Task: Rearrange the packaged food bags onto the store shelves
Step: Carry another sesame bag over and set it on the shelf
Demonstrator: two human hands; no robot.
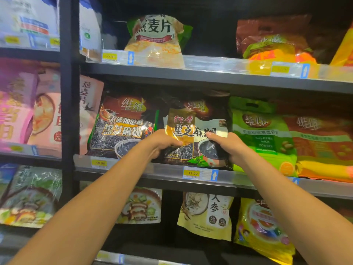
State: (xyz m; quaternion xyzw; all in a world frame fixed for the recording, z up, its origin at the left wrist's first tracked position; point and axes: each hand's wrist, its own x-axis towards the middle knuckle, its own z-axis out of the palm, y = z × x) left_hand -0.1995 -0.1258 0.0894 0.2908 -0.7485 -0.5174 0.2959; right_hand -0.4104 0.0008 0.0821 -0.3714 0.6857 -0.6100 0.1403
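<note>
A dark black-sesame bag with a yellow label panel [196, 119] stands upright at the front of the middle shelf [164, 169]. My left hand [162, 140] grips its lower left edge, thumb across the front. My right hand [228, 145] grips its lower right side, fingers curled round the edge. A second dark sesame bag [122, 127] stands just to its left, and a green soybean milk powder bag [261, 134] stands to its right.
An orange bag [322, 146] lies at the far right of the middle shelf. The upper shelf holds an oatmeal bag [156, 39] and a red-orange bag [275, 39]. Yellow and vegetable-print bags hang below. A black upright post [65, 92] divides off pink bags at the left.
</note>
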